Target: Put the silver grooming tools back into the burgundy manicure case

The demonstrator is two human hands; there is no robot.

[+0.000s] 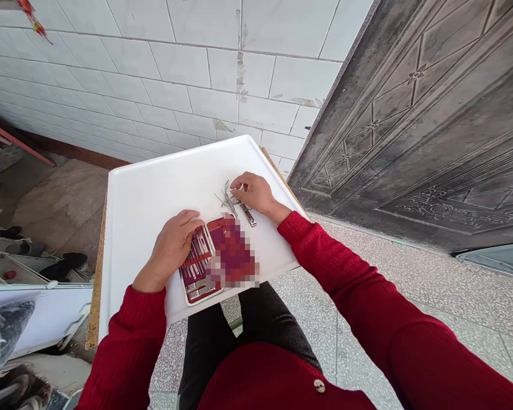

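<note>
An open manicure set case (pixel 218 289) lies near the front edge of the white tabletop, with several slim metal tools strapped in its left half. My left hand (pixel 171 244) curls over the upper left edge of that half and grips it; its thumb is hard to see. The case's right half (pixel 235 250) is blurred by a mosaic. Beyond it is a small pile of loose metal tools (pixel 228 203), with a nail clipper (pixel 248 215) at its right side. Over the pile, my right hand (pixel 254 192) has its fingers pinched together; what they hold is unclear.
The white tabletop (pixel 154 188) has a raised rim and stands close to a tiled wall (pixel 175 62). To the right is a dark carved door panel (pixel 402 114). Household items and a white surface (pixel 55 319) crowd the lower left. Below is a speckled floor (pixel 367 336).
</note>
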